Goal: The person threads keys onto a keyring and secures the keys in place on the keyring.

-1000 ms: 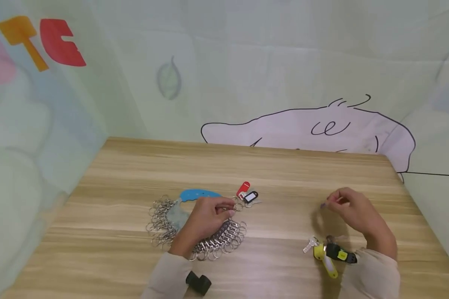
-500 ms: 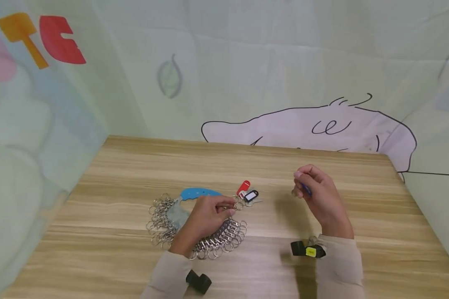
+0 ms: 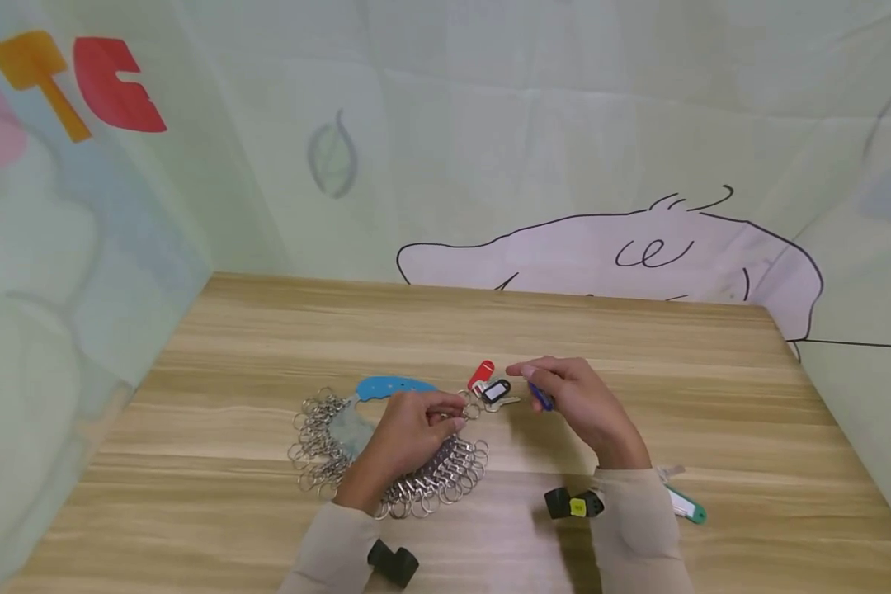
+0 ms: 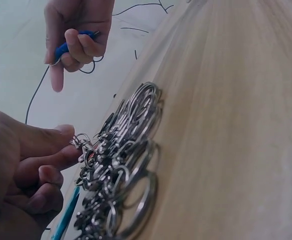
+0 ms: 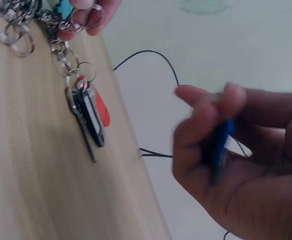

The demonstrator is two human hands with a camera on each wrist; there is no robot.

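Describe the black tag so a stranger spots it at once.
On the table, look between the left hand and right hand. Among the keys there, the black tag frames a white panel, while the neighbouring red tag is mostly red.

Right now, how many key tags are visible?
4: red tag and black tag by metal rings, blue tag in right hand, green tag beside right sleeve; others may be hidden.

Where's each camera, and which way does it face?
Head: on the head, facing forward and down at the table; left hand, right hand, sleeves show.
Left wrist: on that wrist, facing metal rings; both hands show.
Right wrist: on that wrist, facing red tag, black tag; both hands show.
Shared: both wrist views show the right hand's blue object.
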